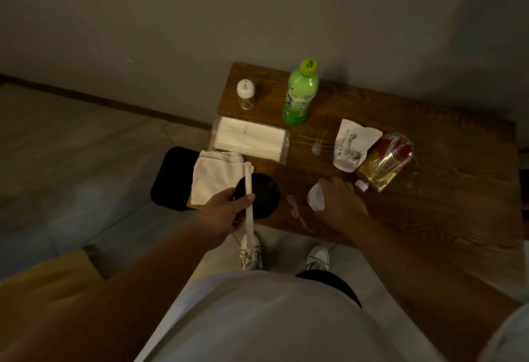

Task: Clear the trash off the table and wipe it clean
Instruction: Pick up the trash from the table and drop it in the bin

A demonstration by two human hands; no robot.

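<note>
My left hand (221,214) grips a long white paper-wrapped stick (248,198) above a black round bowl (262,195) at the table's front edge. My right hand (339,202) rests on the wooden table (429,204), its fingers closed around a small crumpled white wrapper (316,197). To the right lie a white printed pouch (353,145) and a red-and-gold packet (385,162) with a small white cap (361,185) beside it. Whitish spill marks (297,212) streak the wood near the front edge. A folded white cloth (213,175) lies at the table's left corner.
A green bottle (300,92) and a clear shaker (246,93) with a white top stand at the back. A pack of tissues (250,138) lies in front of them. A black bin (171,178) sits on the floor left of the table. A wall runs behind.
</note>
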